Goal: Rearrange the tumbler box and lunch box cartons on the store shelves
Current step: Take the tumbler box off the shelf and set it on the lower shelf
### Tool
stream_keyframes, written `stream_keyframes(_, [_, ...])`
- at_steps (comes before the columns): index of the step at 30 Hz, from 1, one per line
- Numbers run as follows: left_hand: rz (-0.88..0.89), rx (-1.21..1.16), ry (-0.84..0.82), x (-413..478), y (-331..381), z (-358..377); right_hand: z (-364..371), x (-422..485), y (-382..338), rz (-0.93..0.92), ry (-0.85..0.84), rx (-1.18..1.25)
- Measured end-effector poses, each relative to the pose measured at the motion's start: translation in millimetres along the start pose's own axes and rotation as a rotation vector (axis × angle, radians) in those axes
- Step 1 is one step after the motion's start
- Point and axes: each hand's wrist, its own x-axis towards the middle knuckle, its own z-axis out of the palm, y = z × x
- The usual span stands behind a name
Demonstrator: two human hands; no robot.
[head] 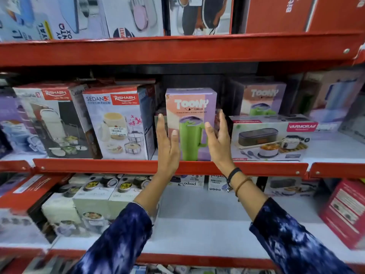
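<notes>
Nearest, the left hand (167, 144) and right hand (218, 139) are raised w/ each grip wide open, palms facing in, one at each side of the Toony tumbler box (190, 123) but holding nothing yet. The box stands upright at the front edge of the middle shelf (138, 166), between the Sedan lunch box carton (120, 123) and the Varmora lunch box carton (270, 138). To do it well, I think, press both palms flat on the sides approx. mid-height & lift straight, w/o bumping the neighbours or the 2nd Toony box (262, 99) behind.
</notes>
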Motion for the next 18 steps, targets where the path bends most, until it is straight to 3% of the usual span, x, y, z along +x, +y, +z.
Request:
stream_keyframes(9, [-0.102,0.194,-0.052,34,5,-9,-9,17,10,0.035,-0.020,-0.058])
stream_keyframes(18, [0.107,0.106,0.040,9,40,-22,-32,-6,-22,-0.061,-0.002,0.114])
